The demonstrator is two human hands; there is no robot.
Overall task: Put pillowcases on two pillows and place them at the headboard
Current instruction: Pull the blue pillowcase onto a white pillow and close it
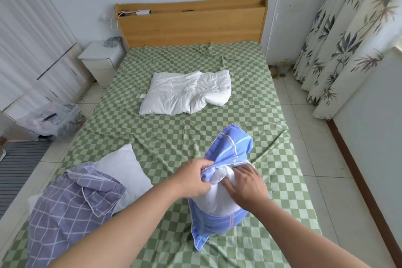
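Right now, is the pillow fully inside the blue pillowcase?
No, partly out. White pillow still bulges from the blue pillowcase opening, where the left hand pinches the edge and the right hand presses the pillow.

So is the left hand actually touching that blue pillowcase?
Touching: the head view shows the left hand pinching the blue pillowcase edge between its curled fingers.

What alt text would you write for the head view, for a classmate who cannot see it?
Two hands work a white pillow into a blue pillowcase on a green checked bed: the left hand grips the case's edge, the right hand presses the pillow. A purple-cased pillow lies to the left; white bedding sits before the wooden headboard.
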